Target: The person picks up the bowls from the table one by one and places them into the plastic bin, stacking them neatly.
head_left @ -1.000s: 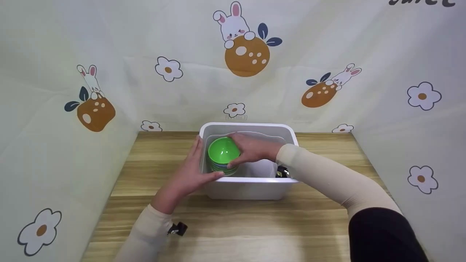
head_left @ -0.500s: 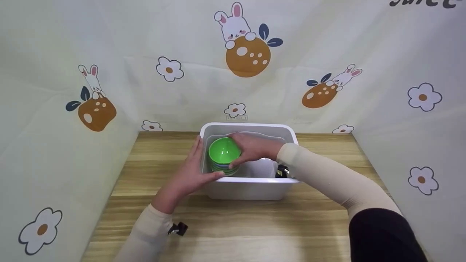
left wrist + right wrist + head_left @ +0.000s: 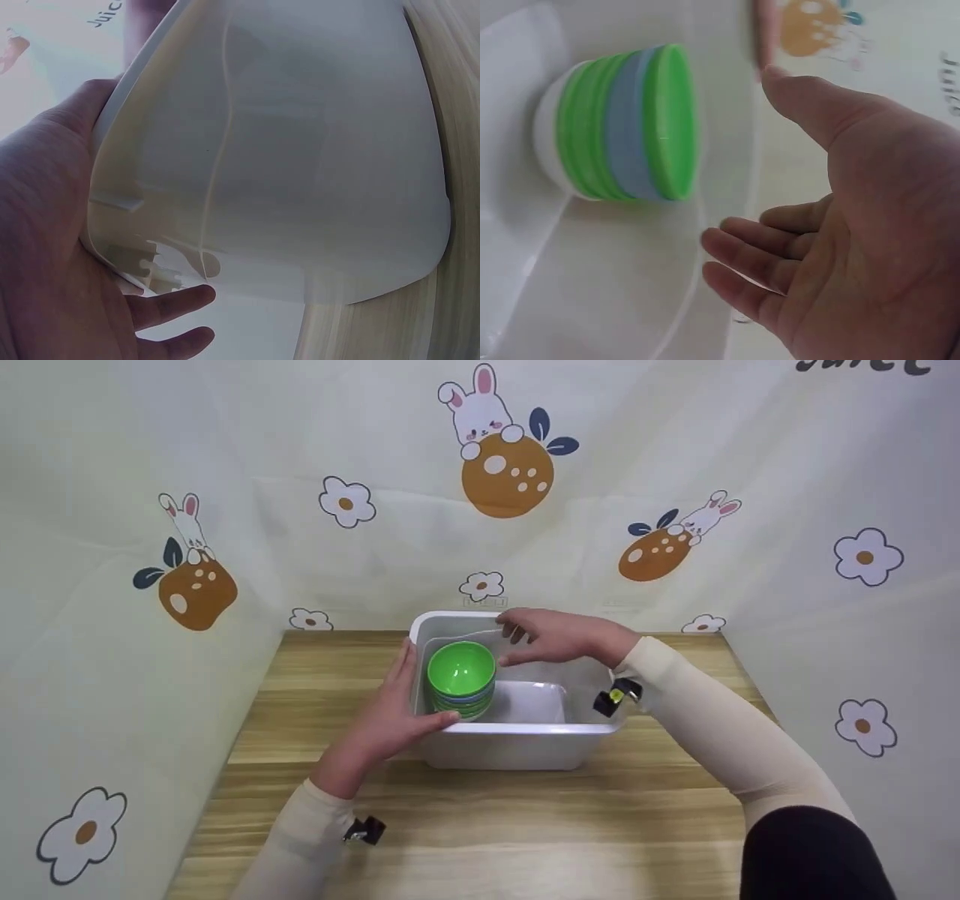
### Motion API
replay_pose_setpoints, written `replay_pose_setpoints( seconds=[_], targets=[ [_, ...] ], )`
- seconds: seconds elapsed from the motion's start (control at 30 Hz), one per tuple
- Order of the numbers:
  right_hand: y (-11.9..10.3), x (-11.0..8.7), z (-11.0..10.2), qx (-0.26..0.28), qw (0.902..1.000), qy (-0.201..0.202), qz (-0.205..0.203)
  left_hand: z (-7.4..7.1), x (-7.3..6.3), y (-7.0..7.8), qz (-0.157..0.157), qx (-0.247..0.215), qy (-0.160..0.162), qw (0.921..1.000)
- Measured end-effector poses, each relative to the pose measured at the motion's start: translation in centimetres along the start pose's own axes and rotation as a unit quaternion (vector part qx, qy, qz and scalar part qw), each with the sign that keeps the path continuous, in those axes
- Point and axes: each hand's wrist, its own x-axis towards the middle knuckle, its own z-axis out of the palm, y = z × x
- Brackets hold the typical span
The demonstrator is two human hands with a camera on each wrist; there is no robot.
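Observation:
A stack of several small bowls (image 3: 462, 679) stands in the left end of a white plastic bin (image 3: 517, 750). Green and blue bands show in the right wrist view, with a white bowl (image 3: 553, 139) at the base. My left hand (image 3: 381, 727) rests against the bin's left front corner. Its thumb lies on the front rim, and its straight fingers touch the left side. My right hand (image 3: 559, 636) hovers over the bin's back part, apart from the bowls. In the right wrist view, its thumb and fingers are spread with nothing between them.
The bin stands on a wood-grain table (image 3: 480, 832), near the back edge. A pale curtain (image 3: 390, 562) printed with rabbits, oranges and flowers encloses the back and both sides. Small black devices are strapped on both wrists.
My right hand has let go of the bowl stack and moved up and to the right. The stack stays in the bin's left end. My left hand has hardly moved.

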Motion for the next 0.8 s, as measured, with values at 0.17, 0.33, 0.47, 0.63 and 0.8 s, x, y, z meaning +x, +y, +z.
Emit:
replay_pose_setpoints(
  seconds=[0.17,0.33,0.47,0.63,0.8],
  targets=[
    [0.5,-4.0,-0.4,0.049,0.9982,0.034,0.006,-0.2,0.0,0.1,0.003,0.012,0.001,0.9999],
    [2.0,-8.2,1.2,0.085,0.9891,0.117,-0.027,-0.2,0.0,-0.1,0.007,0.017,0.001,0.9998],
    [3.3,-11.2,2.8,0.116,0.9709,0.204,-0.048,-0.2,-0.1,-0.3,0.005,0.021,0.005,0.9998],
    [5.2,-13.5,4.5,0.143,0.9363,0.315,-0.062,-0.2,-0.3,-0.7,0.010,0.037,0.034,0.9987],
    [7.0,-14.9,6.5,0.163,0.9135,0.371,-0.033,0.2,-0.6,-1.5,0.038,0.008,0.086,0.9955]
  ],
)
